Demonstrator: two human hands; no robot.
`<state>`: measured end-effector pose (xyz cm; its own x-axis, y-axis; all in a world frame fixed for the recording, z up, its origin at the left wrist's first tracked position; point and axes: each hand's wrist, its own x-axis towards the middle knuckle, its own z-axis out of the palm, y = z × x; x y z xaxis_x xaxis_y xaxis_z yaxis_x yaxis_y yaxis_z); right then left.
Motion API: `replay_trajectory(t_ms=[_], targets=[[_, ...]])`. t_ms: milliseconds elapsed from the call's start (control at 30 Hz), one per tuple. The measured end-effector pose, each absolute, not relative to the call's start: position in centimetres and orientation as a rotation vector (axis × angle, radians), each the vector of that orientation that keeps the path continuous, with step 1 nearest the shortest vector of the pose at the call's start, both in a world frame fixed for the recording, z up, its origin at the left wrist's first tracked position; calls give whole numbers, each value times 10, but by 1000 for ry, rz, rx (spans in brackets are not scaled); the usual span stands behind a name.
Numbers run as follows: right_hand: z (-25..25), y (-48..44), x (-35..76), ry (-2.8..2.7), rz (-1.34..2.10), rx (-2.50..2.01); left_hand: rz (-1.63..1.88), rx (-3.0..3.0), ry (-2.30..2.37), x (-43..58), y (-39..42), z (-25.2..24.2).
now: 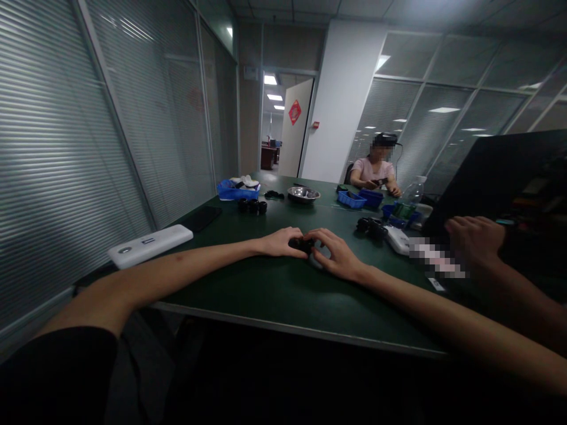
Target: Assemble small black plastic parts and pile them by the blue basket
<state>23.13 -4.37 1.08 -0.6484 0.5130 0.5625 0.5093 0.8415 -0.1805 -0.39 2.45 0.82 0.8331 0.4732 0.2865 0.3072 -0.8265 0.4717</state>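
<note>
Just above the green tabletop, a small black part (301, 244) sits between my two hands; its exact kind is too dark to make out. My left hand (282, 242) grips its left end, thumb in front and fingers behind. Curved around the right end, my right hand (335, 255) touches it with thumb and fingertips. Farther back on the left stands a group of black round parts (252, 205). More black parts (371, 227) lie in a heap to the right.
The green table (266, 301) carries a metal bowl (303, 195), a blue basket (238, 190), more blue trays (351, 199), a white device (150, 245) and a plastic bottle (410, 200). Another person's hand (476, 239) is at right. A co-worker (376, 171) sits across.
</note>
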Motion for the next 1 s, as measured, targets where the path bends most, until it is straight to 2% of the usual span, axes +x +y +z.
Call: replay_trajectory(t_ms=[1000], targets=[[10,-44,230,-2368,10,-816,558,2610,590,-4,26,7]])
